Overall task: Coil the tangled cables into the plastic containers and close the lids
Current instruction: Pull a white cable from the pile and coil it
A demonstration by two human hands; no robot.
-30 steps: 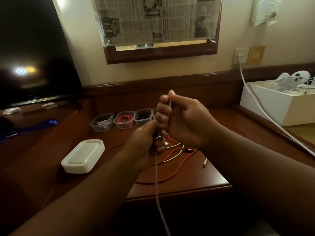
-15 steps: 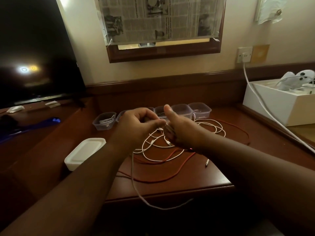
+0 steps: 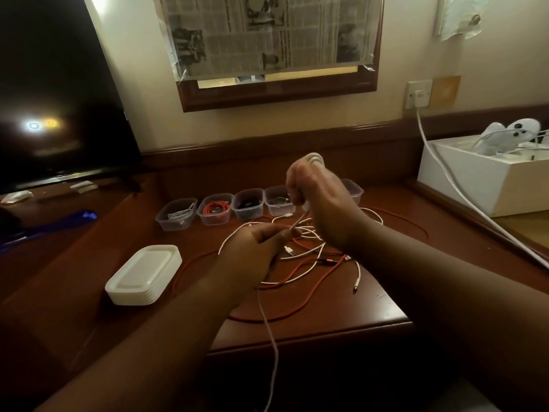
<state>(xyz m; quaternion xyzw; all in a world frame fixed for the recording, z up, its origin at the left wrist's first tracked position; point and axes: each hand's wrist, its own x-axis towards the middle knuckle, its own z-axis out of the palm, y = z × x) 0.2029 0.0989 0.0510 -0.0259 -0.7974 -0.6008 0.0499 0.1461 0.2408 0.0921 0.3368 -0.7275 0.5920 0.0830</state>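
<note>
White cable (image 3: 269, 325) | thin, slack | looped round right hand (image 3: 319, 200)

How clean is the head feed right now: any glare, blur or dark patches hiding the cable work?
Head view: dim, warm light; two glare spots on the dark screen; right hand and the white cable looped on it are motion-blurred; left hand is sharper; below the desk edge is near black; wide-angle bending at the edges.
</note>
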